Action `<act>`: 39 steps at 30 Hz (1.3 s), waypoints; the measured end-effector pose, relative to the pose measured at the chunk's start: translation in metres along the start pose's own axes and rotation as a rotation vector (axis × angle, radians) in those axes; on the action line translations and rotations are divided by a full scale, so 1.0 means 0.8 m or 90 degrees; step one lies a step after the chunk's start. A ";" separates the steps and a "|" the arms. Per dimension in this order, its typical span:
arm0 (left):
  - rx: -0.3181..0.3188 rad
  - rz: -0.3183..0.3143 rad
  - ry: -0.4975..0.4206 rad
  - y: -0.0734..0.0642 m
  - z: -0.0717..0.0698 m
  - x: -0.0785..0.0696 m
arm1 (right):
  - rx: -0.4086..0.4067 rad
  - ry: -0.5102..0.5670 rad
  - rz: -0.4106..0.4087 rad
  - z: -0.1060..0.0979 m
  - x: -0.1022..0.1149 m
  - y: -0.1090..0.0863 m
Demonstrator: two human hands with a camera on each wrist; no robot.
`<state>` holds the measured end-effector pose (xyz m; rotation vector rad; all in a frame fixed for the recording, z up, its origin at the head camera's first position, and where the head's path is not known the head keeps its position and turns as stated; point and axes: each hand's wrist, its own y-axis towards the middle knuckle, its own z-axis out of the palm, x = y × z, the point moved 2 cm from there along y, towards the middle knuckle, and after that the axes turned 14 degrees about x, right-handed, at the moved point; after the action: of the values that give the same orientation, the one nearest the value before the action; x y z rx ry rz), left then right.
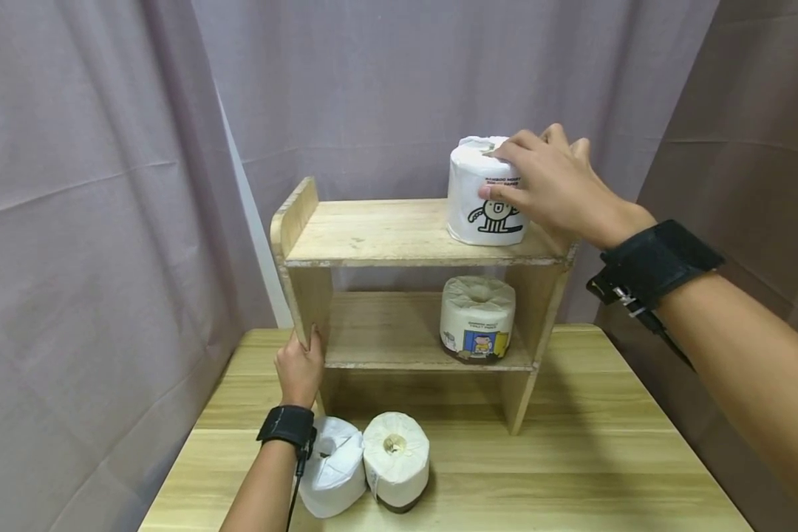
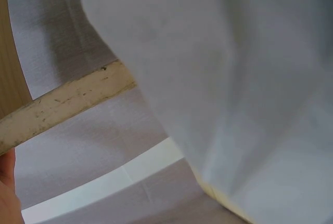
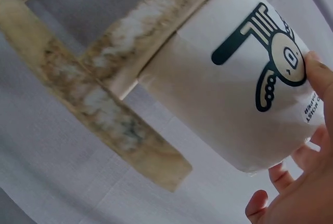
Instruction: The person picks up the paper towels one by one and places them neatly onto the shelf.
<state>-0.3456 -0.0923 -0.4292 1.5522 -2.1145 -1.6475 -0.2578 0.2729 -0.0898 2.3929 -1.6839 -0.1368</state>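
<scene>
On the top board of a small wooden shelf (image 1: 372,222), at its right end, stands a white paper-wrapped toilet roll (image 1: 468,192) with a black cartoon figure. My right hand (image 1: 558,177) pinches it near the top, thumb on the front and fingers over the upper side. In the right wrist view the thumb (image 3: 318,76) lies beside the printed figure. Lower down, my left hand (image 1: 299,369) grips the shelf's left side panel (image 1: 306,303), thumb on the inner side. The left wrist view shows only part of that hand (image 2: 8,198) at the panel edge.
A cream toilet roll (image 1: 479,307) with a coloured print stands on the middle board's right side. On the wooden table (image 1: 572,480), a white roll (image 1: 335,480) and a cream roll (image 1: 399,458) sit side by side near my left wrist. Grey curtains (image 1: 386,89) hang behind.
</scene>
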 end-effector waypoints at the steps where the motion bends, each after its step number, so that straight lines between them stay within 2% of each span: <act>1: -0.001 0.001 0.000 0.000 0.000 0.000 | -0.011 0.002 -0.002 0.001 0.000 -0.001; 8: -0.016 0.008 0.002 0.001 0.002 -0.001 | -0.079 0.010 0.001 0.008 -0.001 -0.006; 13: -0.009 0.007 -0.001 0.001 0.004 -0.001 | -0.131 0.013 -0.003 0.015 -0.004 -0.014; 23: 0.000 0.010 -0.003 0.002 0.002 0.000 | -0.275 0.096 -0.045 0.034 -0.006 -0.034; 32: -0.003 -0.002 -0.005 0.001 0.000 0.003 | -0.441 0.238 -0.094 0.071 -0.015 -0.052; 39: -0.004 -0.003 -0.011 -0.001 0.000 0.000 | -0.547 0.359 -0.079 0.112 -0.031 -0.071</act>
<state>-0.3448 -0.0920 -0.4299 1.5472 -2.1147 -1.6732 -0.2318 0.3035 -0.1913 1.6587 -0.9388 -0.1452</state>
